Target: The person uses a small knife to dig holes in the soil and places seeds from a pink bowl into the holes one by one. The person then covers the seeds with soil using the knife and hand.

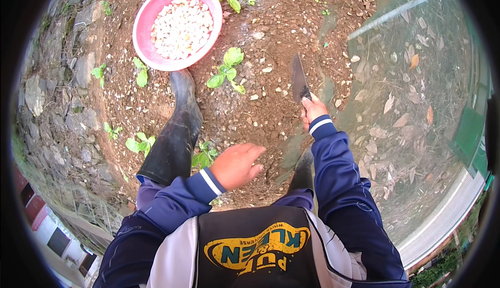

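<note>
My right hand [313, 110] grips the dark handle of a pointed trowel [299, 75], whose metal blade points away from me over the brown soil [269, 112]. Low over the soil between my boots is my left hand [237, 165], its thumb and fingers apart and nothing seen in it; the palm side is hidden. A pink plastic basket [141, 34] stands beyond my left boot, holding many pale pieces that look like garlic cloves [181, 28]. Leafy green seedlings [226, 71] grow in the soil between the basket and the trowel.
More seedlings [141, 143] grow beside my left rubber boot [175, 131]. My right boot [304, 169] is partly hidden by my sleeve. A stone wall or stony edge [70, 104] runs along the left. Green netting [410, 104] with dry leaves lies at the right. Small stones dot the soil.
</note>
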A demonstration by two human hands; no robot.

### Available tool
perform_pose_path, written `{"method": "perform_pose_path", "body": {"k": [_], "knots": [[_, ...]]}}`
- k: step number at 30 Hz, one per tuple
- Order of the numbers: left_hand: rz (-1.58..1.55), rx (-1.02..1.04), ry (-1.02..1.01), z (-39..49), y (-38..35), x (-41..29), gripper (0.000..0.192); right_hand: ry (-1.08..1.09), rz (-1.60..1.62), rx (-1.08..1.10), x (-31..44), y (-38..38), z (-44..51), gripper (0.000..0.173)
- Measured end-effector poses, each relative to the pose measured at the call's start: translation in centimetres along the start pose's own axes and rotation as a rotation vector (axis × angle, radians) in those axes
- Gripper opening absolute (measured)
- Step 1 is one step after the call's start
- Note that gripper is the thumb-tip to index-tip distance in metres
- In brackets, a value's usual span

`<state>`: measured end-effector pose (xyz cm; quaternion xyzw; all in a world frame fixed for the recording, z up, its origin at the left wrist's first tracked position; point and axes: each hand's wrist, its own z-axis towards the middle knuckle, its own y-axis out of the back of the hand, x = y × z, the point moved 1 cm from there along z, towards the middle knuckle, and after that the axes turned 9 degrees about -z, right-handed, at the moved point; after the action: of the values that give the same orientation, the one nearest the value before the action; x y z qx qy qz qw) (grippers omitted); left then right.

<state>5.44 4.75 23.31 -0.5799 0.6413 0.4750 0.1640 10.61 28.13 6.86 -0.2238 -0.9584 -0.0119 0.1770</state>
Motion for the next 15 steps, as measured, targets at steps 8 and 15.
{"method": "perform_pose_path", "body": {"k": [8, 15], "knots": [[0.338, -0.172, 0.228, 16.3, 1.9, 12.9, 0.019, -0.023, -0.021, 0.054, 0.0, 0.9, 1.7, 0.021], [0.669, -0.240, 0.157, 23.5, 1.1, 16.9, 0.016, 0.087, -0.054, 0.030, -1.8, 2.3, 1.0, 0.036]]}}
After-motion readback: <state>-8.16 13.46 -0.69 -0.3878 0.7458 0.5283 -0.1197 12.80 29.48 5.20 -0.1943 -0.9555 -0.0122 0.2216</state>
